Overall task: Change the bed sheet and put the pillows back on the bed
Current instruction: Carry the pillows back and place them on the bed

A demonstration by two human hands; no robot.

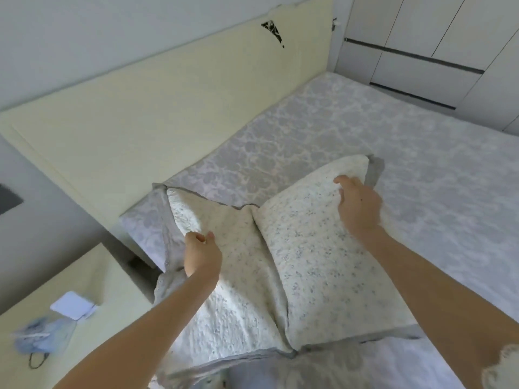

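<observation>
A pale-yellow bedside tabletop (120, 279) is seen at far left. On it lie a light-blue face mask (42, 336) and a small white square pad (73, 306), both well apart from the bedding. Next to it, the cream padded headboard (168, 108) is shown running back along the left side of the frame.

The left hand (202, 254) is clamped on the left pillow (224, 299), a cream quilted cushion sprigged with blue-grey flowers and edged in grey. Thumb and fingers are pinched into the cover, apparently so that the pillow can be steered toward the headboard.

The matching right pillow (323, 262) touches it along one edge and is held by the right hand (358, 204). Its fingers are curled onto the cover near the far corner, but the hand is blurred and the exact grip cannot be made out.

Both pillows are held side by side over the left end of the grey-and-white damask bed sheet (407, 178), just short of the headboard. Whether they are already resting on it cannot be told. To the right the sheet is seen spread flat and smooth, which suggests the change is done and the pillows are being returned.

White wardrobe doors (421, 32) with dark handle strips are visible at far right.
</observation>
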